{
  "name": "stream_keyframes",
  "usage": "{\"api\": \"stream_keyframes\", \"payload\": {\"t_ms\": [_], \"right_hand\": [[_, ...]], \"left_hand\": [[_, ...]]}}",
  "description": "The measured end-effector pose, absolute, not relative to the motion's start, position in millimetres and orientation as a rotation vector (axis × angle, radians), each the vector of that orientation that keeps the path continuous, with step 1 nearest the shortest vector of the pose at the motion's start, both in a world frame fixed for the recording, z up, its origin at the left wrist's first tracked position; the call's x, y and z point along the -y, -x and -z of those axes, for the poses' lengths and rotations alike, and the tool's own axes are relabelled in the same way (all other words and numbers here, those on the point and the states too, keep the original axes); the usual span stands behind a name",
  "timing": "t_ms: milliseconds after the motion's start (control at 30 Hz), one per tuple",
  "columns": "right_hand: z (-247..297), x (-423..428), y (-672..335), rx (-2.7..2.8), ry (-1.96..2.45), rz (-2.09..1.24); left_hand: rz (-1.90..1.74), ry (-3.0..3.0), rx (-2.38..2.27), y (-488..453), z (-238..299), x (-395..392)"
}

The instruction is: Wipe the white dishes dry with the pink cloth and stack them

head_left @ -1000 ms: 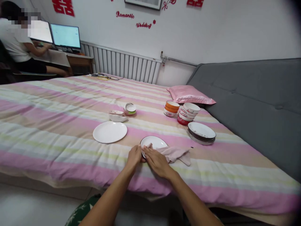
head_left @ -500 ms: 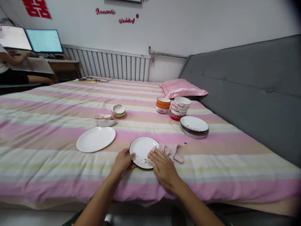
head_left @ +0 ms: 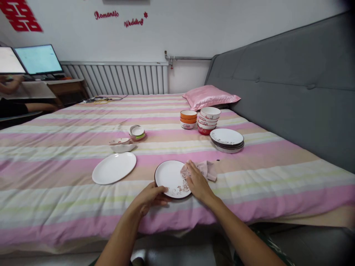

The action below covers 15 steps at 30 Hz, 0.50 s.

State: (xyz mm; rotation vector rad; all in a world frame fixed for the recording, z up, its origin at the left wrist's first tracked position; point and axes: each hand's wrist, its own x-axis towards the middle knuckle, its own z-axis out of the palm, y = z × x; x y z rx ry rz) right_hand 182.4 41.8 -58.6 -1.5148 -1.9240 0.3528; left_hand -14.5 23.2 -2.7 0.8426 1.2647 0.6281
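Observation:
A round white plate [head_left: 170, 177] with a dark rim and brown floral print lies near the front edge of the bed. My left hand [head_left: 152, 195] grips its lower left rim, thumb on top and fingers beneath. Over the plate's right side, my right hand [head_left: 199, 183] presses a pale pink cloth [head_left: 206, 170] against the surface; part of the cloth hangs past the rim onto the bedding. To the left rests a bare white oval platter [head_left: 114, 168]. A stack of similar plates [head_left: 226, 136] stands to the right, beyond the cloth.
Small dishes [head_left: 137, 132] and shallow bowls [head_left: 122, 147] sit behind the platter. Orange bowls [head_left: 188, 115] and white-and-red bowls [head_left: 209, 118] are stacked before a pink pillow [head_left: 210, 96]. A grey headboard [head_left: 291, 85] borders the right. Another person's arm [head_left: 11, 85] shows by monitors at far left.
The right hand with the cloth has slid up and right along the plate, uncovering more of the floral print. The left hand keeps its hold on the rim. The camera view has shifted.

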Motion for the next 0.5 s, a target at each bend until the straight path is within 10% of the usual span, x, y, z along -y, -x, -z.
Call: {"api": "stream_keyframes", "payload": {"t_ms": [500], "right_hand": [[37.6,-40.5,-178.5,1.316,1.330,-0.476]], "left_hand": [[-1.160,-0.881,-0.939,-14.7,8.2,-16.2]]}}
